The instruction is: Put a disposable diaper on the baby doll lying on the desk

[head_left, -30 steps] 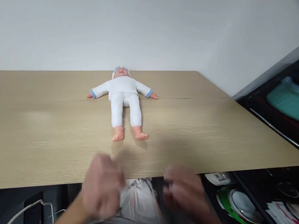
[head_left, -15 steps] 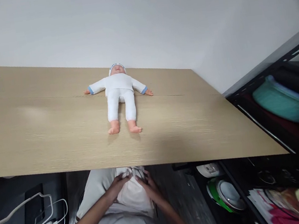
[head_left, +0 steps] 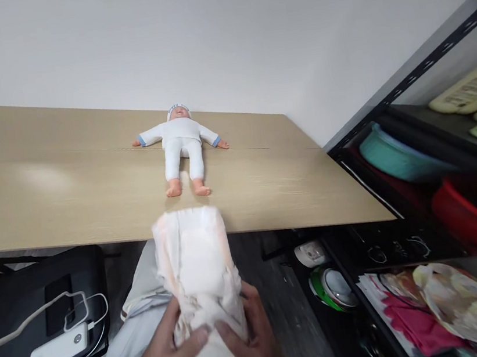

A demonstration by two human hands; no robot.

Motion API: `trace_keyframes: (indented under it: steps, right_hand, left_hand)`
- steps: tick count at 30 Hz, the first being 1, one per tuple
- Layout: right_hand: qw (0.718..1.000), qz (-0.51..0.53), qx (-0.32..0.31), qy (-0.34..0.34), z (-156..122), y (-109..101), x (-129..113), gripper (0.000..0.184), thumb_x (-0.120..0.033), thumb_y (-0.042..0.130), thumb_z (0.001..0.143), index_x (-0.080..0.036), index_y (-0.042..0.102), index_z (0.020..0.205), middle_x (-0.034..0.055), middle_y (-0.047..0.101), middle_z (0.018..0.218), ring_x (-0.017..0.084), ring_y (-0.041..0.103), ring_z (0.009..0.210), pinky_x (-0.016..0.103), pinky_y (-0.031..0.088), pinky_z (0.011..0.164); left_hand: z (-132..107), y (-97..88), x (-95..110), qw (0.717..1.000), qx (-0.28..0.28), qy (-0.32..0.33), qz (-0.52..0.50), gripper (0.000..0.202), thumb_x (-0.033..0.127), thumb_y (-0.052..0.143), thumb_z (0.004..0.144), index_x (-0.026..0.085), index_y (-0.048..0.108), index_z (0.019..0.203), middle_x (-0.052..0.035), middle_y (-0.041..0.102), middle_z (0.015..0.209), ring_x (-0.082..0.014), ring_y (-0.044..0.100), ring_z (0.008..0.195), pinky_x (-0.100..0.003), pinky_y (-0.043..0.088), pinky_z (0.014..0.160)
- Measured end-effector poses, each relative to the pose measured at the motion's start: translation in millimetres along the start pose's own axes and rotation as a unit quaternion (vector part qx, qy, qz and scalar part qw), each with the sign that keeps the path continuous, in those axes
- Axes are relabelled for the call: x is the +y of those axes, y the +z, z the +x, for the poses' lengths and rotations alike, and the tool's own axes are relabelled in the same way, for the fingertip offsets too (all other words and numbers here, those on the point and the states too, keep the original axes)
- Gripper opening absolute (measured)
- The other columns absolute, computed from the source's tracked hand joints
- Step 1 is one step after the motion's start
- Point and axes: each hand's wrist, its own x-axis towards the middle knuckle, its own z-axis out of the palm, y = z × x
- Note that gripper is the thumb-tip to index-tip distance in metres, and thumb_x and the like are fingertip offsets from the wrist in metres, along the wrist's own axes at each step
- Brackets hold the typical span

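You hold the diaper lengthwise in front of you with 2 hands, seemingly so that its far end stays flat and steady. Your left hand has the left edge and your right hand the right; on each, the thumb presses the upper face while the fingers curl partway round the side, parted only by the bunched material between. How the fingertips sit underneath is hidden. The flatter end reaches past your fingers on the far side and overlaps the near edge of the table in view; whether they touch, you cannot tell. Just beyond, the doll lies face up, feet toward you, a placement that likely keeps its legs nearest your hands.
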Motion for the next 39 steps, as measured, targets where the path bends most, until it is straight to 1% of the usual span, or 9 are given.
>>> trace_keyframes:
  steps: [3,7,14,20,24,28,33,37,39]
  right_hand:
    - [0.999,0.014,-0.031,0.01,27,3,-9,0.06,-0.053,0.082,0.101,-0.031,0.062,0.153,0.0089,0.086,0.127,0.03,0.086,0.111,0.041,0.073,0.095]
    - [1.0,-0.011,0.001,0.009,54,12,-10,0.072,-0.054,0.082,0.101,-0.027,0.054,0.162,0.0121,0.084,0.133,0.03,0.083,0.118,0.042,0.071,0.099]
    - [0.975,-0.172,0.091,-0.111,69,10,9,0.072,-0.043,0.077,0.105,-0.028,0.046,0.169,0.0168,0.07,0.154,0.032,0.073,0.13,0.052,0.067,0.104]
    - [0.933,-0.28,-0.033,-0.224,121,19,-12,0.051,-0.037,0.068,0.113,-0.029,0.06,0.162,0.0144,0.065,0.166,0.034,0.055,0.161,0.061,0.05,0.135]
    - [0.892,-0.364,-0.124,-0.236,175,42,-13,0.061,-0.046,0.064,0.116,-0.022,0.056,0.172,0.016,0.048,0.184,0.034,0.036,0.177,0.061,0.036,0.144]
    - [0.863,-0.426,-0.163,-0.217,207,57,-1,0.068,-0.051,0.057,0.119,-0.02,0.047,0.179,0.0142,0.037,0.19,0.032,0.031,0.179,0.061,0.025,0.148]
    - [0.852,-0.445,-0.163,-0.222,212,59,8,0.071,-0.057,0.053,0.12,-0.021,0.044,0.181,0.0115,0.032,0.193,0.03,0.028,0.18,0.059,0.021,0.149]
    - [0.85,-0.449,-0.152,-0.231,210,60,11,0.072,-0.059,0.054,0.12,-0.024,0.043,0.181,0.0113,0.033,0.192,0.031,0.03,0.18,0.06,0.022,0.148]
    - [0.849,-0.451,-0.152,-0.232,210,60,12,0.072,-0.059,0.054,0.12,-0.024,0.042,0.182,0.0115,0.033,0.192,0.031,0.03,0.18,0.06,0.022,0.148]
  left_hand:
    - [22,0.6,16,0.998,0.047,0.018,-0.032,0.084,0.071,0.093,0.085,0.032,0.071,0.157,-0.012,0.077,0.155,-0.0444,0.063,0.156,-0.06,0.053,0.133]
    - [55,-2.1,31,0.993,0.066,0.035,-0.088,0.088,0.072,0.096,0.081,0.023,0.073,0.151,-0.0159,0.082,0.144,-0.0451,0.07,0.147,-0.056,0.06,0.124]
    - [78,-14.8,30,0.991,0.079,0.001,-0.106,0.078,0.071,0.097,0.08,0.02,0.075,0.134,-0.0139,0.085,0.133,-0.0399,0.081,0.126,-0.049,0.065,0.109]
    - [86,-19.3,20,0.996,0.075,-0.004,-0.041,0.075,0.076,0.094,0.081,0.021,0.072,0.126,-0.0118,0.084,0.126,-0.0371,0.079,0.122,-0.046,0.063,0.108]
    - [86,-27.6,18,0.999,0.036,0.022,0.034,0.068,0.078,0.087,0.088,0.022,0.075,0.125,-0.0111,0.083,0.123,-0.0346,0.077,0.118,-0.043,0.062,0.103]
    - [78,-55.1,32,0.98,0.016,0.043,0.192,0.06,0.069,0.084,0.095,0.026,0.082,0.136,-0.0107,0.084,0.132,-0.0345,0.079,0.117,-0.041,0.063,0.101]
    - [101,-104.9,97,0.88,-0.032,0.202,0.428,0.036,0.053,0.071,0.109,0.032,0.085,0.135,-0.0083,0.085,0.132,-0.0333,0.079,0.121,-0.043,0.061,0.11]
    - [186,-128.1,151,0.71,0.068,0.387,0.584,0.037,0.03,0.062,0.11,0.024,0.078,0.143,-0.0195,0.079,0.142,-0.0403,0.072,0.132,-0.059,0.055,0.117]
    - [236,-128.7,168,0.641,0.068,0.404,0.65,0.055,0.015,0.057,0.105,0.021,0.068,0.159,-0.0246,0.065,0.165,-0.0432,0.064,0.147,-0.063,0.05,0.122]
